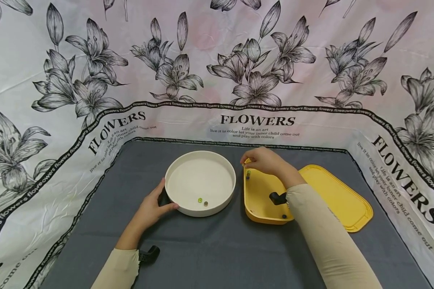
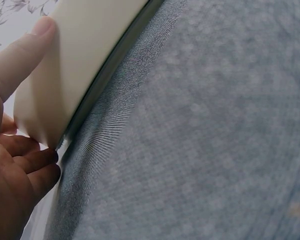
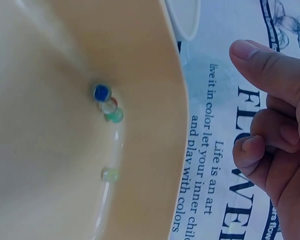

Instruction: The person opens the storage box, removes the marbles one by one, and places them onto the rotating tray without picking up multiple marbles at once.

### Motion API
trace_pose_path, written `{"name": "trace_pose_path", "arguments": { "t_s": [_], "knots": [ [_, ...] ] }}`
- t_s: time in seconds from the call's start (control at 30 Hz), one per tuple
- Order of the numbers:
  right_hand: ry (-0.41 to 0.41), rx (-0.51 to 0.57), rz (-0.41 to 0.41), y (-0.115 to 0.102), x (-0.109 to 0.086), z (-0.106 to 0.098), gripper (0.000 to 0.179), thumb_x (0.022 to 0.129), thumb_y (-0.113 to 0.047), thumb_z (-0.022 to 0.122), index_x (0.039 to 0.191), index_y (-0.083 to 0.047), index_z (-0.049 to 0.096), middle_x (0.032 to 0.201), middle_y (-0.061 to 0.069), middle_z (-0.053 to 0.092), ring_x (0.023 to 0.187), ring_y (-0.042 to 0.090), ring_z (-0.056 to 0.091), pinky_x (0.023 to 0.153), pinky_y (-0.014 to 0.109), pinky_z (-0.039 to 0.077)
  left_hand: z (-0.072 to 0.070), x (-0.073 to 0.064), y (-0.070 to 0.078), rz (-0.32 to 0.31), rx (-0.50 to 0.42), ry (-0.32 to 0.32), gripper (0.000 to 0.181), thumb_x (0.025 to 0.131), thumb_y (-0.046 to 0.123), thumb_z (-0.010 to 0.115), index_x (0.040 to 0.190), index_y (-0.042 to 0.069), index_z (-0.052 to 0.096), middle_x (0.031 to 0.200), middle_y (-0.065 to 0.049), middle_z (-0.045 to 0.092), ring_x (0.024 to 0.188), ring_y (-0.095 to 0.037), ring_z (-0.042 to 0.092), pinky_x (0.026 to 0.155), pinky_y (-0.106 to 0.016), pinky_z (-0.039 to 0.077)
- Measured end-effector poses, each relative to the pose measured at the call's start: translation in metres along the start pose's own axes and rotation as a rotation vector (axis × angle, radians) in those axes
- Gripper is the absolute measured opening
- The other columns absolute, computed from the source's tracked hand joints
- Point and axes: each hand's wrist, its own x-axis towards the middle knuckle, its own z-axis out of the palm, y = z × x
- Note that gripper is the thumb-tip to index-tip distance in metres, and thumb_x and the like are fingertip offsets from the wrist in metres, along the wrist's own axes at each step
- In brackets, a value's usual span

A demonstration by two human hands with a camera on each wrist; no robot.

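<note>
My left hand (image 1: 151, 208) holds the near-left side of a white round dish (image 1: 202, 176), thumb and fingers around its outer wall; the left wrist view shows the thumb (image 2: 32, 47) on that wall. Inside the dish lie a green bead (image 1: 200, 200) and a brownish bead (image 1: 205, 203). Over the far-left rim of a yellow container (image 1: 265, 192) hovers my right hand (image 1: 265, 161). Its fingers (image 3: 272, 132) are curled in the right wrist view, and no bead shows at the fingertips. Against the container's wall sit a blue bead (image 3: 101, 93) and several paler ones.
A yellow lid (image 1: 338, 198) lies flat to the right of the container, partly behind the right forearm. One dark bead (image 1: 284, 216) rests at the container's near-right corner. Grey cloth (image 1: 217, 253) covers the table, with a flower-printed sheet (image 1: 254, 132) rising behind it.
</note>
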Motion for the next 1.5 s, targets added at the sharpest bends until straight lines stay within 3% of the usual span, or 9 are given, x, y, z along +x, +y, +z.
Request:
{"name": "trace_pose_path", "arguments": {
  "t_s": [0.2,0.6,0.8,1.1,1.5],
  "knots": [
    [-0.015,0.004,-0.018,-0.008,0.005,-0.001,0.016,0.099,-0.023,0.071,0.114,-0.023,0.077,0.113,-0.005,0.074,0.104,0.017,0.068,0.091,0.041,0.059,0.000,0.001,0.000,0.002,-0.013,-0.004,0.121,0.080,0.049,0.085,0.165,0.003,0.012,0.170,-0.017,0.016,0.154,-0.038,0.023,0.122,-0.058,0.030],
    [-0.037,-0.025,-0.051,-0.023,0.020,-0.005,0.019,0.100,-0.021,0.070,0.118,-0.020,0.076,0.113,-0.006,0.073,0.094,0.012,0.068,0.081,0.034,0.059,-0.002,0.002,0.005,-0.017,-0.115,-0.016,0.122,0.080,0.040,0.088,0.164,0.002,0.009,0.170,-0.020,0.013,0.154,-0.040,0.023,0.121,-0.056,0.032],
    [-0.032,-0.016,-0.057,-0.028,0.027,-0.004,0.018,0.100,-0.023,0.069,0.116,-0.027,0.076,0.114,-0.008,0.073,0.099,0.013,0.068,0.085,0.036,0.059,-0.001,0.003,0.007,-0.038,-0.169,-0.037,0.122,0.080,0.037,0.089,0.165,0.003,0.008,0.170,-0.019,0.011,0.153,-0.040,0.026,0.121,-0.055,0.031],
    [-0.057,-0.006,-0.061,-0.037,0.039,0.005,0.020,0.100,-0.022,0.070,0.118,-0.027,0.075,0.113,-0.008,0.074,0.101,0.013,0.069,0.086,0.037,0.060,-0.004,0.004,0.012,-0.073,-0.161,-0.078,0.124,0.081,0.040,0.088,0.164,0.001,0.005,0.171,-0.020,0.007,0.154,-0.041,0.022,0.122,-0.058,0.028],
    [-0.062,0.002,-0.092,-0.040,0.053,0.015,0.018,0.100,-0.021,0.070,0.116,-0.027,0.076,0.112,-0.007,0.074,0.091,0.012,0.066,0.080,0.034,0.058,-0.012,0.010,0.014,-0.084,-0.115,-0.126,0.123,0.083,0.039,0.087,0.164,0.001,0.003,0.170,-0.021,0.007,0.152,-0.041,0.025,0.121,-0.058,0.031]
  ]
}}
